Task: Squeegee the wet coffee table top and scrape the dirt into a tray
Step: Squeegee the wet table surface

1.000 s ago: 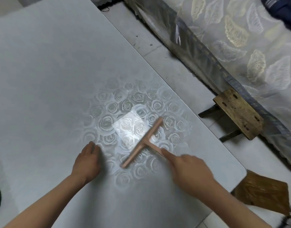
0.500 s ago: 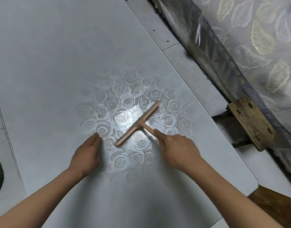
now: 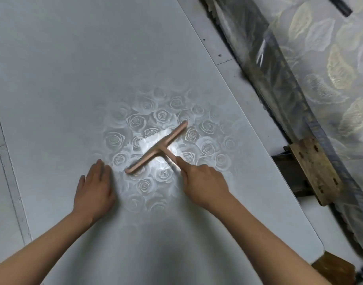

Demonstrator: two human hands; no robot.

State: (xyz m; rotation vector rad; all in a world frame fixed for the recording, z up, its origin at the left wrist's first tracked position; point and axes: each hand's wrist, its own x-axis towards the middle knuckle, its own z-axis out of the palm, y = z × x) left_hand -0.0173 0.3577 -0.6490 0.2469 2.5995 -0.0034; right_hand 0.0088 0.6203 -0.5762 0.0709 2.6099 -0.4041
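A pink T-shaped squeegee (image 3: 157, 148) lies with its blade on the grey coffee table top (image 3: 73, 79), over a glossy patch where a rose pattern shows. My right hand (image 3: 203, 182) grips its short handle, index finger stretched along it. My left hand (image 3: 94, 190) rests flat on the table just left of the blade's near end, fingers straight. No tray is in view.
Pale tiled floor (image 3: 213, 48) runs along the table's right edge. A wooden stool (image 3: 314, 171) stands right of the table, against a sofa under a leaf-patterned cover (image 3: 330, 68). A brown wooden piece (image 3: 334, 270) sits by the table's near right corner.
The squeegee and my right hand have slid across the table top toward its left side. My left hand has stayed flat beside the blade.
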